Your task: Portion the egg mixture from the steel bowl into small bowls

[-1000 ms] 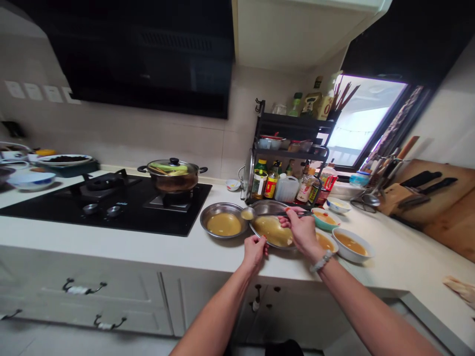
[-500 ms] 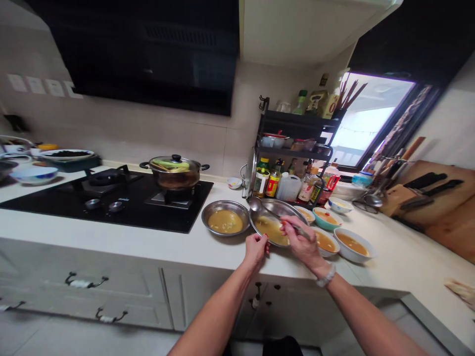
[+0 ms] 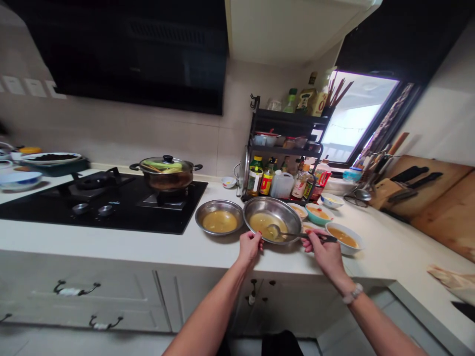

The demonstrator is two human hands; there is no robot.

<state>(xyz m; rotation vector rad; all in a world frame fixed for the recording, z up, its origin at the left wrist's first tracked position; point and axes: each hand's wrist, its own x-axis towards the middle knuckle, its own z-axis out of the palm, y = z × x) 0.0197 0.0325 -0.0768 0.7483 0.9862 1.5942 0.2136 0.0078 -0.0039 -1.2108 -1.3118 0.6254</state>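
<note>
My left hand (image 3: pixel 251 245) pinches the near rim of a large metal bowl (image 3: pixel 291 217), which is tilted and holds yellowish broth. In my right hand (image 3: pixel 322 249) is the dark handle of a ladle (image 3: pixel 274 230), its head down in that broth. Left of it stands a smaller metal bowl (image 3: pixel 199 217) with similar liquid. Close to my right hand are a white bowl (image 3: pixel 356 249) and a turquoise-rimmed bowl (image 3: pixel 315 220), both with orange-brown soup. Another soup bowl is partly hidden behind my right hand.
A lidded pot (image 3: pixel 166 180) stands on the black gas hob (image 3: pixel 156 222) to the left. Behind the bowls is a black rack (image 3: pixel 285 148) with several bottles. Knives in a wooden block (image 3: pixel 388 193) and cutting boards (image 3: pixel 438 198) are at the right. The white counter (image 3: pixel 148 247) has a front edge near my forearms.
The ladle has moved from above the large bowl's left side down into the broth, as my right hand shifted right and lower. My left hand stays at the rim. The view has turned slightly right.
</note>
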